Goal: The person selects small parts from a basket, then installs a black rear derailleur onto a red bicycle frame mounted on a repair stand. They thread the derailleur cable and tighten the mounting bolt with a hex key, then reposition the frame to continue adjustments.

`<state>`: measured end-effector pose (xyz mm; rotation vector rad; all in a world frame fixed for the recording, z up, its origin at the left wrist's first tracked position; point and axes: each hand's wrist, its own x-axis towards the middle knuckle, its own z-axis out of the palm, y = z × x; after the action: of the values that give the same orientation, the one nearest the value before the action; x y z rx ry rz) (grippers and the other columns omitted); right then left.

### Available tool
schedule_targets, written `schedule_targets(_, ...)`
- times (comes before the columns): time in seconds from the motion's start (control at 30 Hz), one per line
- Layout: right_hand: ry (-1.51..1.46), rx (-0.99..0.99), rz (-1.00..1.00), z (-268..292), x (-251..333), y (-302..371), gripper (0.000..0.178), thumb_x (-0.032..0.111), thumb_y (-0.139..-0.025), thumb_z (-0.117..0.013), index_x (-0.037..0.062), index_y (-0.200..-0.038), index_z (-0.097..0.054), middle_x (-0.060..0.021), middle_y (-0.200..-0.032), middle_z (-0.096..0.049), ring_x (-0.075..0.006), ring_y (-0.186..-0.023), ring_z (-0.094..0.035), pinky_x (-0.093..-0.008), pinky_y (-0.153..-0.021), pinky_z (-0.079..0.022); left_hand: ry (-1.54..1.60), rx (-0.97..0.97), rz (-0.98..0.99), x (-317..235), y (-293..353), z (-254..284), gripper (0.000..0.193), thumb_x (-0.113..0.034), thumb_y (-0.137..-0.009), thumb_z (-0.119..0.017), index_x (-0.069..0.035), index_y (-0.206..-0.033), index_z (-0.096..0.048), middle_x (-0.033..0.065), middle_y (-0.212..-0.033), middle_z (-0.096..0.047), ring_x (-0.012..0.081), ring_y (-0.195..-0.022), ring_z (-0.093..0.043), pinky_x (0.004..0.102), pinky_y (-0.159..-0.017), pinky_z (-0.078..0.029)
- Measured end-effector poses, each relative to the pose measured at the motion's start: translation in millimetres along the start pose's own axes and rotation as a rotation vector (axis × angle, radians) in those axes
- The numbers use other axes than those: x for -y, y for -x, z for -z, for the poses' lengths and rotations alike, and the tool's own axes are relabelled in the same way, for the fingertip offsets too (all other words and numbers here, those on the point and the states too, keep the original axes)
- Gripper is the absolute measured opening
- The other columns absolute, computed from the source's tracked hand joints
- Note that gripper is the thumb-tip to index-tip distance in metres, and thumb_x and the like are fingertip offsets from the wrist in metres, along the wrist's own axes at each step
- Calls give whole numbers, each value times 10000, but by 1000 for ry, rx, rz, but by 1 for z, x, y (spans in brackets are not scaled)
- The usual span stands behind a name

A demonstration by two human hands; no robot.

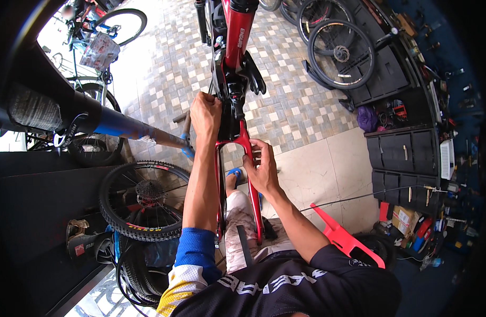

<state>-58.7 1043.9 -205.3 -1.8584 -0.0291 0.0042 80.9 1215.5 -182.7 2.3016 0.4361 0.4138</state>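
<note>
**Both hands on a red bicycle frame**

A red bicycle frame (237, 31) runs from the top centre of the frame down to the middle, where its two thin red rear tubes (252, 179) fork apart toward the person's lap. The left hand (206, 113) sits just left of centre, fingers curled shut around the black part where the frame's tubes meet. The right hand (261, 166) lies a little lower and to the right, fingers loosely spread and half open, thumb and fingertips resting against the right-hand red tube; whether it truly grips the tube cannot be told.

A loose wheel with a gear cluster (142, 201) lies at the lower left, touching a heap of tyres below it. A blue and black tube (116, 124) crosses from the left edge toward the left hand. Two more wheels (340, 53) lean at the upper right above a dark cabinet (406, 153). A red plastic piece (346, 238) lies at the lower right on the tiled floor (306, 105).
</note>
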Motion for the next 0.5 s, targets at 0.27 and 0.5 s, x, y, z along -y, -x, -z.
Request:
schedule_targets(0.27,-42,11,-18,1,-2,-1,488,44,-874,-670,43,-1332,-502,-162,-1133,-557,-286,-1006,-574,-404,-894,-487,-39,30,-48,9,-2,-5,252,-98,-810,-743,-5,-965,-568,219,-938,-631,427,-964,-606,510,-829,-482)
schedule_targets(0.5,-19,14,-20,2,-3,-1,484,61,-880,-673,40,-1332,-502,-161,-1150,-556,-277,-994,-581,-396,-879,-496,-59,104,-25,16,-13,-4,370,-143,-795,-762,-3,-1078,-568,265,-1064,-635,445,-1013,-615,507,-866,-494)
